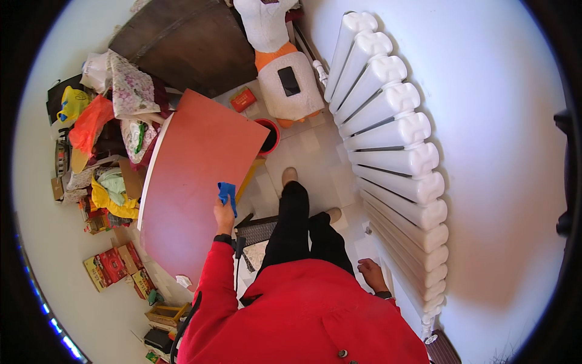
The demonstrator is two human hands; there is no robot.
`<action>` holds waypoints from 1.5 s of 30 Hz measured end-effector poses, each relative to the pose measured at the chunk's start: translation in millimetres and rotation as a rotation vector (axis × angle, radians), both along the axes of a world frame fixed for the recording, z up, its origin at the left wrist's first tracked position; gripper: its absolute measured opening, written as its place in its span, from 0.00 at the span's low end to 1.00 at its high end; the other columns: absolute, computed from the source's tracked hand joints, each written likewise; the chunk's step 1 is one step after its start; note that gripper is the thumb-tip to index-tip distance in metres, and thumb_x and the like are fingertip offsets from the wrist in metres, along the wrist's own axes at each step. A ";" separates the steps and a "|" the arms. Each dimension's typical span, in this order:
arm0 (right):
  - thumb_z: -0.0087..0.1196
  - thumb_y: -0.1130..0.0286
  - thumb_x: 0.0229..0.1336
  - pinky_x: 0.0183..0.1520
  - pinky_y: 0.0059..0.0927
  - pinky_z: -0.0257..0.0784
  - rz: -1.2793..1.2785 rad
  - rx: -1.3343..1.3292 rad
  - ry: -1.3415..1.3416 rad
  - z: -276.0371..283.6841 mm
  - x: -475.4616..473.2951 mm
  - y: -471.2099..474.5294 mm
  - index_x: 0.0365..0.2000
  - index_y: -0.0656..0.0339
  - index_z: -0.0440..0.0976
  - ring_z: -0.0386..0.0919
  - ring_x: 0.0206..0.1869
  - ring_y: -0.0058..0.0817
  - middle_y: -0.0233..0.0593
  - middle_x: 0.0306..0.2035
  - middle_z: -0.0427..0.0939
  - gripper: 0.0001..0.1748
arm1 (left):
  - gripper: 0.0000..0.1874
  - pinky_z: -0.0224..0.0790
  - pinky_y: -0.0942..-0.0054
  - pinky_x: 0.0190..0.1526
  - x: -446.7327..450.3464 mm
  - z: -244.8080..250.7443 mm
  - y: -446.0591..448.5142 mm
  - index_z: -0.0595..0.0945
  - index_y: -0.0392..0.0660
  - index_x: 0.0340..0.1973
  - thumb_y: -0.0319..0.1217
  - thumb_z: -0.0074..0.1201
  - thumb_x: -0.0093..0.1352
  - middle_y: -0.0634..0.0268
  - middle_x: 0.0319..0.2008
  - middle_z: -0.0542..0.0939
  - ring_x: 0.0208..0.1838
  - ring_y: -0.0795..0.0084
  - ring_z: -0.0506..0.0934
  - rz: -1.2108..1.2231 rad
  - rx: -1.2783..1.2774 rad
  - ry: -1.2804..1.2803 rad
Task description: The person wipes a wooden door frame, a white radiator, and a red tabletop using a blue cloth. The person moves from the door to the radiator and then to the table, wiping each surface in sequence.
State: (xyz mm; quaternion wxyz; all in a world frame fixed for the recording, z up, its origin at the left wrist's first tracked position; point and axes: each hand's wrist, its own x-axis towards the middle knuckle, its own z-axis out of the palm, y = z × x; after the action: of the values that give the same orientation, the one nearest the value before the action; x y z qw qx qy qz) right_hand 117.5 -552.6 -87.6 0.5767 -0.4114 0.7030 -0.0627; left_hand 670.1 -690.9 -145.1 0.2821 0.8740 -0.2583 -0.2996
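My left hand [223, 217] grips a blue cloth [227, 191] at the near edge of a table with a reddish-pink top [195, 159]. Part of the cloth sticks out past the fingers. On my other side, my right hand [373, 275] hangs low near the white radiator [395, 159]. Its fingers are loosely bent, and I see nothing in them. A small whitish piece [183, 280] lies at the table's near-left end.
A red bucket [276, 144] stands partly under the table. Beyond it are a red box [243, 99] and a large white plush goose [295, 102] bearing a black phone [289, 81]. Bags and clothes [116, 191] pile up left; cartons [109, 268] sit lower. A dark panel [195, 45] stands behind.
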 end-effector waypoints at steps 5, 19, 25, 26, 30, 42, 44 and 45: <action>0.57 0.69 0.62 0.49 0.31 0.75 -0.048 0.178 0.006 -3.9 22.6 -14.1 0.48 0.64 0.79 0.82 0.44 0.27 0.40 0.39 0.85 0.15 | 0.15 0.72 0.51 0.46 46.0 -49.5 -28.3 0.81 0.40 0.52 0.33 0.54 0.73 0.47 0.39 0.84 0.43 0.43 0.82 -0.042 0.090 -0.342; 0.56 0.69 0.62 0.51 0.44 0.76 0.371 0.048 -0.148 -188.7 170.0 -115.9 0.45 0.64 0.79 0.80 0.47 0.52 0.55 0.42 0.82 0.13 | 0.25 0.53 0.50 0.72 150.5 -172.5 24.9 0.73 0.36 0.64 0.39 0.51 0.77 0.40 0.69 0.66 0.70 0.41 0.64 -0.222 0.244 -0.467; 0.55 0.66 0.62 0.51 0.52 0.75 0.744 0.156 -0.130 -322.4 233.0 -68.5 0.58 0.60 0.73 0.79 0.48 0.56 0.58 0.51 0.79 0.24 | 0.29 0.50 0.57 0.74 159.6 -212.1 75.5 0.69 0.32 0.65 0.46 0.42 0.81 0.43 0.67 0.69 0.69 0.46 0.66 -0.366 0.180 -0.650; 0.55 0.64 0.62 0.53 0.55 0.74 0.836 0.270 -0.117 -344.9 248.4 -57.8 0.65 0.61 0.65 0.78 0.50 0.57 0.60 0.53 0.76 0.32 | 0.30 0.50 0.57 0.74 162.2 -219.7 84.6 0.69 0.32 0.66 0.47 0.42 0.81 0.45 0.67 0.69 0.69 0.48 0.66 -0.364 0.156 -0.663; 0.56 0.63 0.61 0.61 0.54 0.70 0.802 0.201 -0.202 -409.4 299.6 -10.9 0.69 0.72 0.54 0.74 0.56 0.58 0.68 0.55 0.73 0.42 | 0.32 0.53 0.59 0.73 174.4 -239.5 116.3 0.68 0.33 0.66 0.50 0.42 0.80 0.49 0.66 0.70 0.67 0.53 0.67 -0.190 0.112 -0.495; 0.66 0.51 0.54 0.49 0.49 0.77 0.909 -0.067 -0.347 -524.7 303.8 24.9 0.64 0.76 0.58 0.76 0.48 0.57 0.67 0.48 0.72 0.49 | 0.36 0.52 0.60 0.73 203.6 -279.0 162.4 0.62 0.38 0.72 0.53 0.42 0.79 0.56 0.70 0.66 0.70 0.58 0.65 0.121 -0.140 -0.073; 0.65 0.48 0.55 0.49 0.48 0.77 0.927 0.006 -0.370 -526.6 298.9 11.1 0.62 0.77 0.59 0.77 0.49 0.56 0.69 0.50 0.73 0.49 | 0.35 0.42 0.56 0.77 201.7 -273.2 156.9 0.58 0.36 0.74 0.48 0.38 0.81 0.49 0.76 0.58 0.77 0.50 0.56 0.045 -0.034 -0.184; 0.65 0.47 0.55 0.49 0.48 0.77 0.933 0.046 -0.385 -521.3 298.8 4.4 0.61 0.77 0.60 0.77 0.50 0.55 0.69 0.51 0.73 0.48 | 0.35 0.41 0.56 0.77 200.7 -269.7 153.8 0.58 0.36 0.74 0.48 0.38 0.81 0.49 0.76 0.58 0.78 0.49 0.56 0.003 -0.045 -0.215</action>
State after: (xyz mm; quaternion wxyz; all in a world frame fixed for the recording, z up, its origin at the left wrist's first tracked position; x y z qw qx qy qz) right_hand 416.3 -548.2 -608.9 0.6714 -0.6500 0.3264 0.1423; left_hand 870.8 -537.1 -414.9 0.2725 0.8950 -0.2925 -0.1977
